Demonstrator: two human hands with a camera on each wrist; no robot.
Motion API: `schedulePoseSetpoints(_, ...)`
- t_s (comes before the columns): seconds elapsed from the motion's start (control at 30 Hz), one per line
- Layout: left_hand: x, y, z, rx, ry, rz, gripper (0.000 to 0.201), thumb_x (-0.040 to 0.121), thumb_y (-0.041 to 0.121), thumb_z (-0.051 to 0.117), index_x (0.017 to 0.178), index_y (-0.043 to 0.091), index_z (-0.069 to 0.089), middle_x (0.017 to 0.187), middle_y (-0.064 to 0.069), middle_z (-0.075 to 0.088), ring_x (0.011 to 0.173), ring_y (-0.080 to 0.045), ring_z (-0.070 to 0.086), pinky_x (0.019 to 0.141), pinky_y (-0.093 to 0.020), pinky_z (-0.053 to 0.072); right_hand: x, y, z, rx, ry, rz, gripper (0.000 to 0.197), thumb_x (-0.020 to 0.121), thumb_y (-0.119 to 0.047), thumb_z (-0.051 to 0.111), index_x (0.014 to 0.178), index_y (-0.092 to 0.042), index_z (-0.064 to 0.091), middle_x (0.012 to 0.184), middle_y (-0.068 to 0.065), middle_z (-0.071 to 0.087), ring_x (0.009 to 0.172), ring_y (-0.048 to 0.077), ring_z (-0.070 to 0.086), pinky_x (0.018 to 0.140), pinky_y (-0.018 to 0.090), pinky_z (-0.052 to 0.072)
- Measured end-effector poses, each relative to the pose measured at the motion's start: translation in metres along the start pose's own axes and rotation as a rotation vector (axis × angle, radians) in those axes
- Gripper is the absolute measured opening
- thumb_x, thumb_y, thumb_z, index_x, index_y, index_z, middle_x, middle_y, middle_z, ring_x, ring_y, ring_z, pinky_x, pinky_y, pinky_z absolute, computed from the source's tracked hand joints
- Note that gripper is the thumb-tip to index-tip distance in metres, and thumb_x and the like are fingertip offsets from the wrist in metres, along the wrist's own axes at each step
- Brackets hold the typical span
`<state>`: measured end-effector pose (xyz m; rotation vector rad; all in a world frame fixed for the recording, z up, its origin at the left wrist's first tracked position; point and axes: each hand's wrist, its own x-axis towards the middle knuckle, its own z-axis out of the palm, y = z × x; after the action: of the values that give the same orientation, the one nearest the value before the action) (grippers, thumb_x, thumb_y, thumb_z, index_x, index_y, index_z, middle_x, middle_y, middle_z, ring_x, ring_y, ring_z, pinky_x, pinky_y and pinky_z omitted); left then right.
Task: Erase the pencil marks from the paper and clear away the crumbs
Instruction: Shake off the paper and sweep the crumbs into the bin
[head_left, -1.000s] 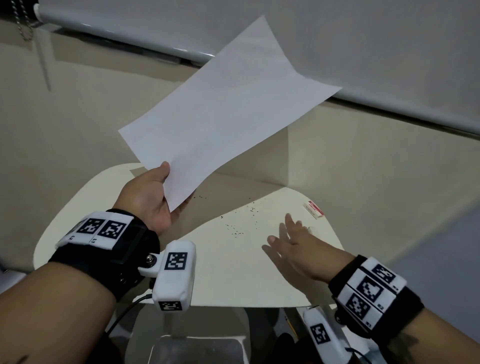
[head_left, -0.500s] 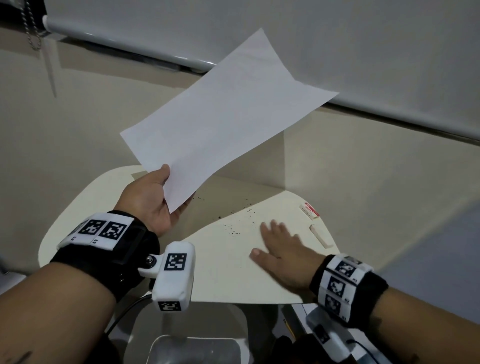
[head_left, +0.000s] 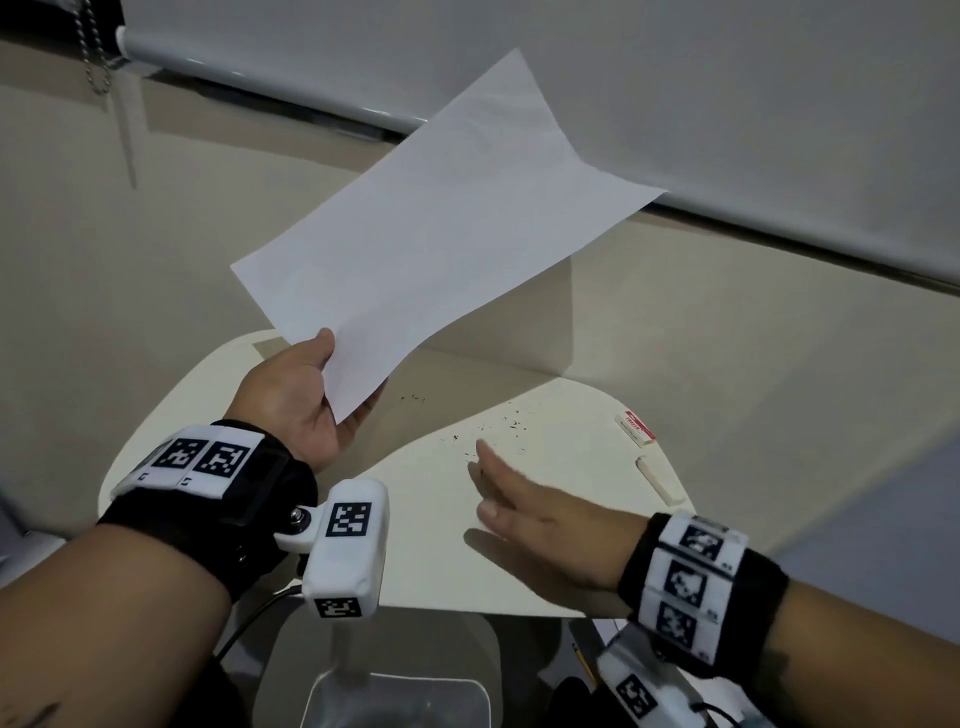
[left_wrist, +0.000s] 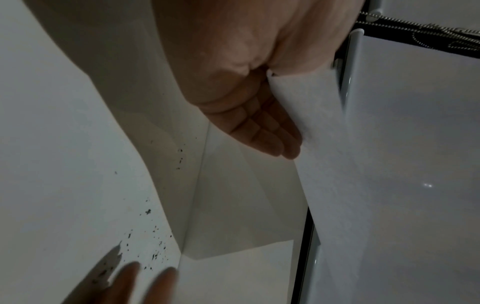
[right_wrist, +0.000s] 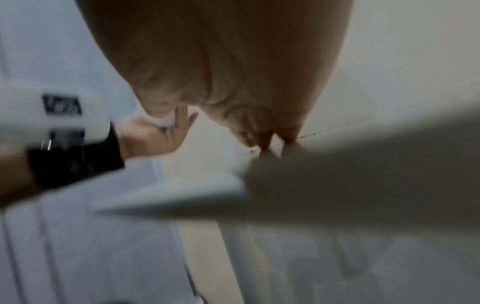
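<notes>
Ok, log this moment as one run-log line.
left hand: holds paper lifted off table | right hand: open, flat on table beside crumbs | eraser: idle on table

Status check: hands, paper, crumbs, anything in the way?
Left hand holds paper up off table. Right hand open, flat beside crumbs. Crumbs not yet cleared. Eraser at far right, out of the way.

I count one sheet of paper (head_left: 436, 244), one eraser (head_left: 635, 427) and one white stick (head_left: 658, 478) near my table's (head_left: 561, 582) right edge, many dark crumbs (head_left: 498, 426) toward its far edge, and my two hands.
</notes>
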<state>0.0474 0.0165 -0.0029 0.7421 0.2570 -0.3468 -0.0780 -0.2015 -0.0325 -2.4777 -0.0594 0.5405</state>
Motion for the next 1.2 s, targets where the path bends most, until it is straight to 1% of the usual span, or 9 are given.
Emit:
schedulePoseSetpoints(0.07,0.004,0.003,-0.004,-0.027,0.0,-0.01,0.016,0.099,0.024,0.057,0.104,0.01,0.063,0.092,-0.005,0.076,0.069,-0.02,0.073,0.056,-0.028,0.057,0.002,-0.006,-0.023,0.184,0.149,-0.006,0.075,0.093,-0.06,0.038,0.156,-0.034,0.006,0.153,-0.024,0.019,0.141,-0.008,0.017,0.118,0.019,0.008)
schedulePoseSetpoints(0.27,0.012,0.015,-0.013,-0.084,-0.003,-0.004,0.021,0.098,0.025,0.058,0.112,0.01,0.063,0.099,-0.006,0.075,0.075,-0.021,0.073,0.056,-0.028,0.057,0.04,0.027,-0.114,0.436,0.608,0.323,0.091,0.086,-0.075,0.035,0.147,-0.007,0.037,0.151,0.008,0.043,0.14,0.026,0.041,0.118,0.048,0.028)
schedulePoseSetpoints(0.37,0.013,0.017,-0.012,-0.091,-0.011,-0.009,0.02,0.099,0.025,0.057,0.111,0.01,0.063,0.097,-0.006,0.075,0.072,-0.021,0.073,0.054,-0.027,0.056,0.059,0.026,-0.12,0.175,0.519,0.52,0.081,0.099,-0.064,0.023,0.136,0.003,0.049,0.117,0.017,0.06,0.112,0.033,0.055,0.098,0.036,0.043)
schedulePoseSetpoints(0.6,0.016,0.018,-0.008,-0.077,-0.018,-0.001,0.018,0.098,0.024,0.059,0.106,0.009,0.063,0.095,-0.008,0.075,0.069,-0.022,0.073,0.053,-0.028,0.056,0.096,0.012,-0.107,-0.163,0.232,0.539,0.074,0.102,-0.058,0.014,0.154,-0.006,0.025,0.16,0.013,0.027,0.146,0.026,0.028,0.117,0.036,0.018)
schedulePoseSetpoints(0.7,0.02,0.022,-0.008,-0.094,-0.033,0.002,0.02,0.098,0.024,0.058,0.11,0.008,0.062,0.095,-0.008,0.075,0.07,-0.022,0.073,0.054,-0.028,0.057,0.09,0.005,-0.087,-0.056,0.075,0.377,0.068,0.101,-0.059,0.023,0.157,-0.019,0.021,0.16,-0.005,0.026,0.147,0.012,0.024,0.119,0.029,0.014)
schedulePoseSetpoints(0.83,0.023,0.023,-0.006,-0.103,-0.036,0.005,0.019,0.098,0.023,0.058,0.11,0.008,0.062,0.092,-0.008,0.075,0.068,-0.022,0.073,0.053,-0.028,0.056,0.087,0.014,-0.083,0.292,0.13,0.223,0.068,0.087,-0.068,0.051,0.14,-0.025,0.054,0.139,-0.012,0.057,0.128,0.005,0.052,0.113,0.03,0.035)
schedulePoseSetpoints(0.93,0.022,0.021,-0.004,-0.087,-0.03,-0.001,0.018,0.099,0.023,0.058,0.109,0.008,0.062,0.091,-0.008,0.075,0.067,-0.022,0.073,0.053,-0.028,0.056,0.094,0.025,-0.107,-0.058,0.292,0.342,0.065,0.101,-0.056,0.031,0.152,-0.015,0.035,0.157,0.003,0.035,0.144,0.021,0.032,0.12,0.037,0.02)
schedulePoseSetpoints(1.07,0.023,0.018,-0.003,-0.071,-0.024,0.004,0.023,0.098,0.022,0.059,0.115,0.007,0.063,0.097,-0.008,0.075,0.07,-0.022,0.073,0.054,-0.028,0.057,0.106,0.032,-0.107,-0.379,0.13,0.578,0.073,0.102,-0.059,0.015,0.157,-0.011,0.018,0.162,0.014,0.021,0.149,0.027,0.022,0.119,0.038,0.016)
schedulePoseSetpoints(1.2,0.026,0.018,-0.003,-0.082,-0.021,-0.006,0.025,0.098,0.023,0.059,0.118,0.008,0.062,0.098,-0.008,0.075,0.071,-0.023,0.073,0.054,-0.029,0.057,0.095,0.003,-0.071,-0.383,-0.076,0.319,0.07,0.101,-0.06,0.021,0.158,-0.026,-0.003,0.164,0.007,-0.014,0.151,0.028,-0.011,0.12,0.045,-0.004)
